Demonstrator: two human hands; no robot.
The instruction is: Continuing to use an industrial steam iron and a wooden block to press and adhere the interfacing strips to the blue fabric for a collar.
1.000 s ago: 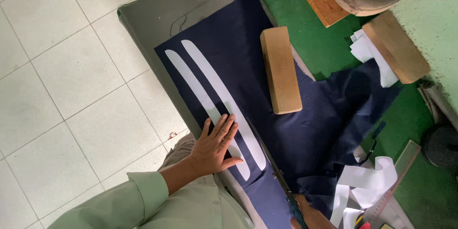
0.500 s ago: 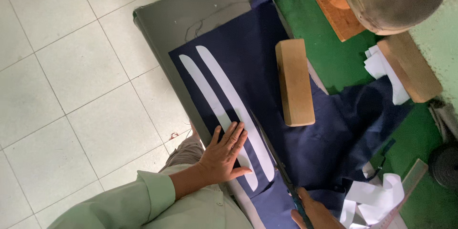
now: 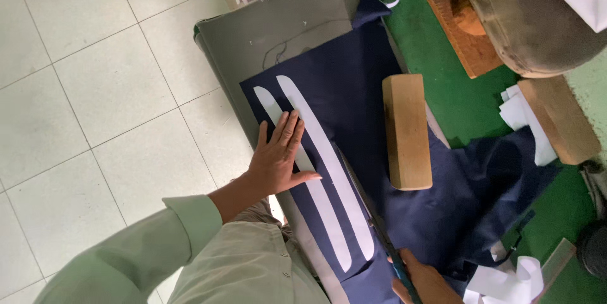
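My right hand (image 3: pixel 425 282) sits at the bottom edge of the view, curled around the blue-handled scissors (image 3: pixel 387 250), whose blades lie along the navy fabric (image 3: pixel 354 108) just beside the longer white pattern strip (image 3: pixel 329 168). My left hand (image 3: pixel 276 157) lies flat and open, fingers spread, pressing down on the shorter white pattern strip (image 3: pixel 302 184) and gripping nothing. Both strips lie side by side on the fabric, which is spread over the grey desk (image 3: pixel 284 25). Just beyond the strips a wooden block (image 3: pixel 406 130) rests on the fabric. Farther off, on the green mat (image 3: pixel 442 89), lie two more wooden blocks (image 3: pixel 559 117) and a rounded brown pad (image 3: pixel 525 19). Pale floor tiles (image 3: pixel 95 89) lie to my left.
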